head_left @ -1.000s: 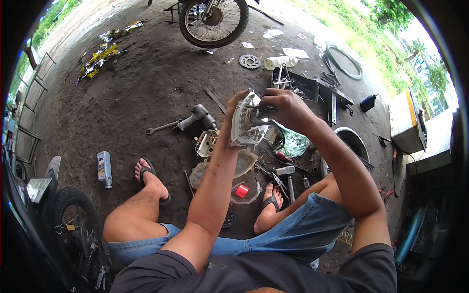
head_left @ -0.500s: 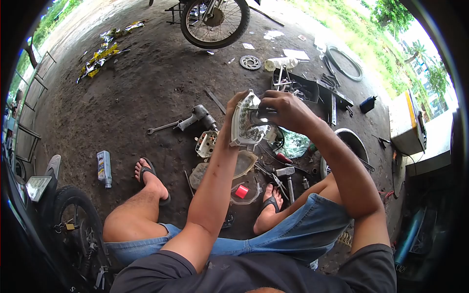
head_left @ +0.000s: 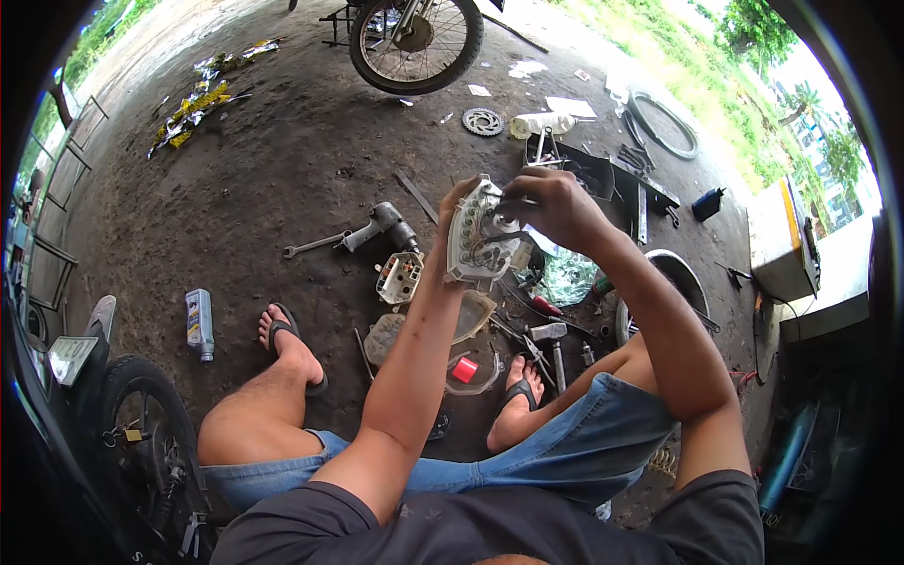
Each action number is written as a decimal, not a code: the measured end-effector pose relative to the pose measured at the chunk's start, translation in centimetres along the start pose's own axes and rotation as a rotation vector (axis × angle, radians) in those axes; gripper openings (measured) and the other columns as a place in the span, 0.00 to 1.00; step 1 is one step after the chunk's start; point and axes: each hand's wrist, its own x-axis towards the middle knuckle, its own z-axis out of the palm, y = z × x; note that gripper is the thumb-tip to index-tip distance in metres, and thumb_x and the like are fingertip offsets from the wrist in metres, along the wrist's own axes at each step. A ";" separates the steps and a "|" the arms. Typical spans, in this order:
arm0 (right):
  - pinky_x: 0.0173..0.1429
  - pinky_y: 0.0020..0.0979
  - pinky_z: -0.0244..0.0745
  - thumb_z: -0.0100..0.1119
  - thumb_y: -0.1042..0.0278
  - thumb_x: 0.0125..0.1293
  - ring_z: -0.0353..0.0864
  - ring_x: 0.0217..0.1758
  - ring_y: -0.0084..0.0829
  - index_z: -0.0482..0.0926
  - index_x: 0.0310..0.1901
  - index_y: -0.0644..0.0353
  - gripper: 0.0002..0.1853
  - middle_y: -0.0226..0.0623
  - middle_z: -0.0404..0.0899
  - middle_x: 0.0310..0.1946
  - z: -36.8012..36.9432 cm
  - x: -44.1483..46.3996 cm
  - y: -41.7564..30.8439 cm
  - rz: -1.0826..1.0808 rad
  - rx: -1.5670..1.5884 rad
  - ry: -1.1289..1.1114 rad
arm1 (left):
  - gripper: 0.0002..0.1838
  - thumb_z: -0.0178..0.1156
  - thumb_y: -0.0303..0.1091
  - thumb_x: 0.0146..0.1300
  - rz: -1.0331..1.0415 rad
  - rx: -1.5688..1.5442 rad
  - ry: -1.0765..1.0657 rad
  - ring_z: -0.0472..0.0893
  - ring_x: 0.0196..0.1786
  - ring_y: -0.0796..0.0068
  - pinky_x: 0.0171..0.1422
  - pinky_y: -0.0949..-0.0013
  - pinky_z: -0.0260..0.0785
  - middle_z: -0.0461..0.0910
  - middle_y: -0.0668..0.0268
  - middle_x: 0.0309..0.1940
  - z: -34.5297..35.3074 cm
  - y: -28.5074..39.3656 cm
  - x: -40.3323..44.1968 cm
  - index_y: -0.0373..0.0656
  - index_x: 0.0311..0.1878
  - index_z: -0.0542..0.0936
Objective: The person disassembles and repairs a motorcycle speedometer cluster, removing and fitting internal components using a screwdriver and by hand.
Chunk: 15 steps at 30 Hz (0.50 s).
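Note:
My left hand (head_left: 451, 203) is wrapped round the far left side of a white plastic motorcycle instrument cluster (head_left: 480, 243), held up above the ground. Its back faces me, with a row of round sockets and dark wires across it. Over the cluster's upper right side is my right hand (head_left: 556, 205), fingers bent together against it; whatever they pinch is too small to make out. Below lie an open white housing (head_left: 399, 279) with small coloured parts and a clear plastic cover (head_left: 471, 315). A red plastic piece (head_left: 464, 369) rests between my feet.
An impact wrench (head_left: 384, 226) and a spanner (head_left: 315, 247) lie left of the cluster. Hammer (head_left: 550, 332) and pliers (head_left: 535, 350) are near my right foot. A black tool tray (head_left: 589, 169) stands beyond; an oil bottle (head_left: 200, 325) lies left. A motorcycle wheel (head_left: 414, 42) is ahead.
My right hand has shifted slightly and its fingers have lifted a little, showing more of the sockets and wires. The cluster has tilted slightly in my left hand.

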 end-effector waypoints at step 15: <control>0.34 0.29 0.72 0.64 0.67 0.78 0.76 0.27 0.19 0.88 0.45 0.69 0.12 0.33 0.84 0.26 -1.6 -0.4 -0.3 0.418 0.316 0.076 | 0.34 0.60 0.57 0.71 -0.073 -0.182 0.005 0.91 0.48 0.46 0.53 0.38 0.86 0.89 0.50 0.52 -2.5 -0.2 1.3 0.33 0.63 0.81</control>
